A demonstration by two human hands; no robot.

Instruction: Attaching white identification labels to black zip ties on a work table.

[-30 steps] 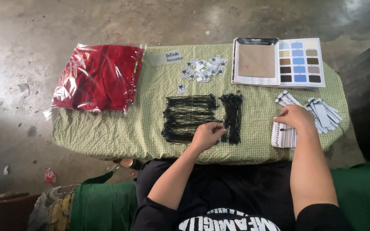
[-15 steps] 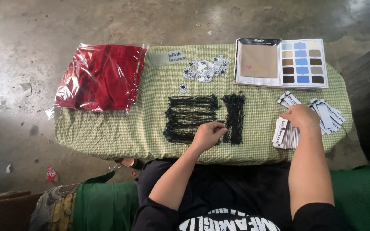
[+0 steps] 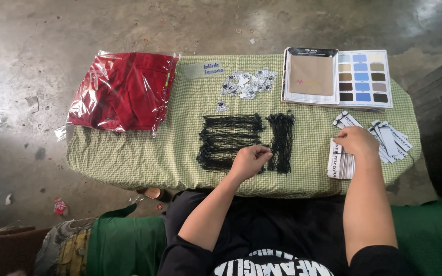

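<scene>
Left hand [image 3: 250, 160] curled, fingertips pinching black strings [image 3: 229, 141] at the near edge of the pile, mid-counter. A second black bundle [image 3: 281, 140] lies just beside it, to the right. Right hand [image 3: 356, 141] flat, fingers loosely bent, resting on a stack of white tags [image 3: 339, 162]; more tags [image 3: 392, 138] fanned just beyond. Counter [image 3: 129, 158] covered in green checked cloth. Farther back: small printed labels [image 3: 248, 83] scattered, bagged red garment [image 3: 124, 89] at left, colour swatch book [image 3: 337, 76] at right.

Strings [image 3: 246, 140] mid table [image 3: 129, 158], bag [image 3: 124, 89] left, tags [image 3: 369, 140] right
</scene>
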